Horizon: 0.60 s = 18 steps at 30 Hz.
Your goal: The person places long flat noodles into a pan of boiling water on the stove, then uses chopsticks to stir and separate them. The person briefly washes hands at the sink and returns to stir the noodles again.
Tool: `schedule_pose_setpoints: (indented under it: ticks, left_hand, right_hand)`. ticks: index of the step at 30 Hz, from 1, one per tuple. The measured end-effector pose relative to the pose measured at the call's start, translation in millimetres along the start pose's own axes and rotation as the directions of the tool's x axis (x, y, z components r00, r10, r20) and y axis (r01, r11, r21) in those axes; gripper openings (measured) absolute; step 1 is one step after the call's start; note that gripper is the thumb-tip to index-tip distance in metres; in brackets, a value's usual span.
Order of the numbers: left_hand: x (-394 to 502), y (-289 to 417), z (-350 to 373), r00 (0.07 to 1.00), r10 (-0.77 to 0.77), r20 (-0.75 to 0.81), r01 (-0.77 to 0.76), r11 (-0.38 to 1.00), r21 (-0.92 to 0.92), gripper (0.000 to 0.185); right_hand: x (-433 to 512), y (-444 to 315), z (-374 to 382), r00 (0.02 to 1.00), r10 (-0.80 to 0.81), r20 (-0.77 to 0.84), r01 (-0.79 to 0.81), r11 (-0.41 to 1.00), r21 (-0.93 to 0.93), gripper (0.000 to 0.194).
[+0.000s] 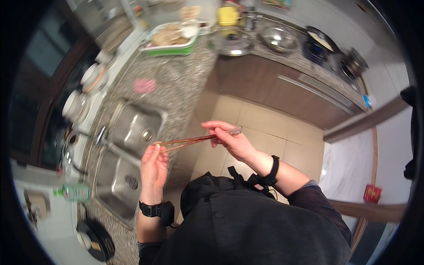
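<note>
A few long brown chopsticks (188,141) stretch between my two hands, in front of the counter's edge. My right hand (228,137) grips them at the end with light-coloured, decorated tips, above the tiled floor. At the other end, the fingertips of my left hand (154,165) pinch the sticks beside the sink. Both hands look wet. The exact number of sticks is hard to tell where they overlap. Just left of my left hand lies the double-bowl stainless steel sink (137,127), its two drains showing.
A faucet (101,135) reaches over the sink. A pink cloth (145,85) and a green-and-white tray (172,48) of items lie on the granite counter. A green bottle (76,192) and black pan (96,240) sit near the sink. Along the far counter are a metal lid (278,38) and stove pot (354,63).
</note>
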<state>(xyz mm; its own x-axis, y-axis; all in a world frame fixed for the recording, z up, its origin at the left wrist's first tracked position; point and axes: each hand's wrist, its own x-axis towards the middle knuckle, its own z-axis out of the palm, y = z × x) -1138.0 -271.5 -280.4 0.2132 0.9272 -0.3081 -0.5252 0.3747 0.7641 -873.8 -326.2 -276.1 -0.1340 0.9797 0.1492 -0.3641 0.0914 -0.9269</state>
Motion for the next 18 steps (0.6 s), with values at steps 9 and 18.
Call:
schedule_pose_setpoints:
  ticks: [9, 18]
  left_hand:
    - [89.9, -129.4, 177.5, 0.816, -0.410, 0.408, 0.225, 0.875, 0.430, 0.024]
    - [290.8, -198.2, 262.6, 0.884, -0.416, 0.211, -0.042, 0.378, 0.925, 0.025]
  right_hand:
    - [-127.5, -70.1, -177.3, 0.807, -0.167, -0.567, 0.112, 0.985, -0.130, 0.032]
    - [-202.4, -123.4, -355.0, 0.210, -0.376, -0.902, 0.163, 0.924, -0.347, 0.030]
